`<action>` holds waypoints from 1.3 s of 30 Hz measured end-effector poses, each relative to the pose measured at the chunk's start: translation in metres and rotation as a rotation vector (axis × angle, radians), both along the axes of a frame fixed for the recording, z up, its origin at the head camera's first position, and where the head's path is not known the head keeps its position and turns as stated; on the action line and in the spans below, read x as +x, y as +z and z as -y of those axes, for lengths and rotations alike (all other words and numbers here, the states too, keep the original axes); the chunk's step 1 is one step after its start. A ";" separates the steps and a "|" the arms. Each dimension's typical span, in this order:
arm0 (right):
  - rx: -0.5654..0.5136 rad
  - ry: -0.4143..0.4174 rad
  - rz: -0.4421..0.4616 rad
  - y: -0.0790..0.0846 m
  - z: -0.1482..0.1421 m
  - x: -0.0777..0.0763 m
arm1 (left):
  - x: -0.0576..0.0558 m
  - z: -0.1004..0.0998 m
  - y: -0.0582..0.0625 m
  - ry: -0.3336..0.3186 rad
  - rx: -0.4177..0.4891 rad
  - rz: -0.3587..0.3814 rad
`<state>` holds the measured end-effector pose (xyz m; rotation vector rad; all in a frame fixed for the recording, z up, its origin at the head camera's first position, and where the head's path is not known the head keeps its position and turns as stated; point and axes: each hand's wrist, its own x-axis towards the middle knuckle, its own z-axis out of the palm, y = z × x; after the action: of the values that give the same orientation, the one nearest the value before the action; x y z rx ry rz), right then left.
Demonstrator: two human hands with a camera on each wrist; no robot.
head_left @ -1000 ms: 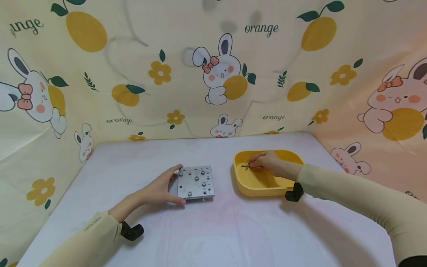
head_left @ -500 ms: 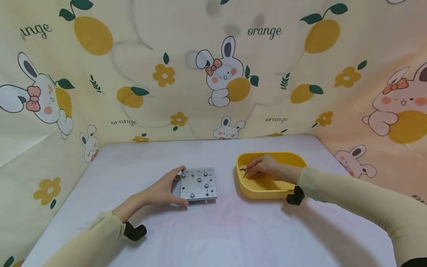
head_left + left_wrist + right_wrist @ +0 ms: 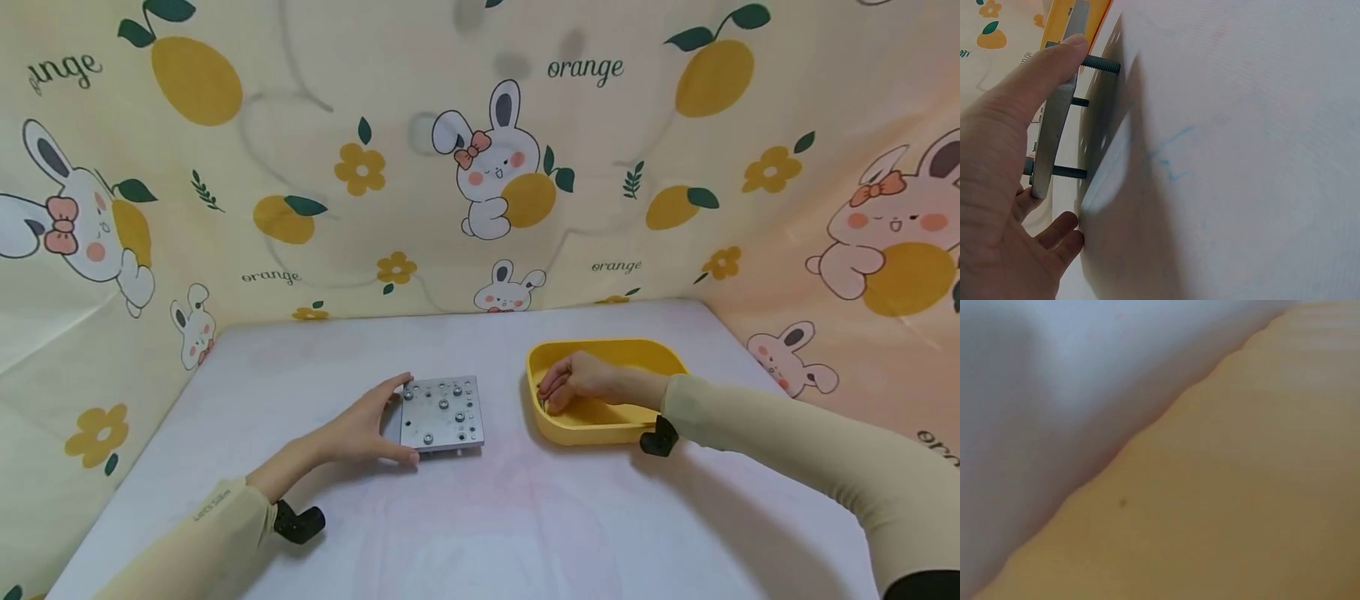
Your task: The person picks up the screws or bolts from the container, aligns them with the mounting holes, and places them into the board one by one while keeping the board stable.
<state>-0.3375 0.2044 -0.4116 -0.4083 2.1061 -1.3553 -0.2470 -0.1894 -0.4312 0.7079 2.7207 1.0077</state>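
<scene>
My left hand point(image 3: 362, 432) holds a square metal plate point(image 3: 442, 423) by its left side, thumb at the near edge and index finger at the far corner. Several socket-head screws stand in the plate's holes. Seen from the left wrist, the threaded shanks point(image 3: 1069, 171) stick out below the plate point(image 3: 1052, 140), close over the white tabletop and its shadow. My right hand point(image 3: 577, 380) reaches into a yellow tray point(image 3: 600, 435), fingers curled at its left end. Its fingertips pinch a small metal screw point(image 3: 543, 405), mostly hidden behind them.
A white cloth point(image 3: 480, 533) covers the table. Patterned fabric point(image 3: 420, 217) rises at the back and both sides. The right wrist view holds only a blurred close-up of the tray's yellow wall point(image 3: 1210, 487) and the white cloth.
My right hand has shifted left and slightly nearer inside the tray, and the small screws that showed at its fingertips are now mostly covered. The left hand and plate stay in place.
</scene>
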 end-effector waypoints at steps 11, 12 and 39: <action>0.048 0.123 -0.026 0.000 0.002 0.000 | -0.001 0.000 -0.001 -0.016 0.009 -0.014; 0.056 0.133 -0.034 -0.001 0.001 -0.001 | -0.001 0.000 -0.001 -0.017 0.010 -0.014; 0.070 0.180 -0.150 -0.006 0.002 -0.005 | -0.001 0.000 0.002 -0.018 -0.009 -0.009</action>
<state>-0.3426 0.2022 -0.4179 -0.6718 2.1716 -1.1761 -0.2478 -0.1892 -0.4296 0.7358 2.7198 0.9900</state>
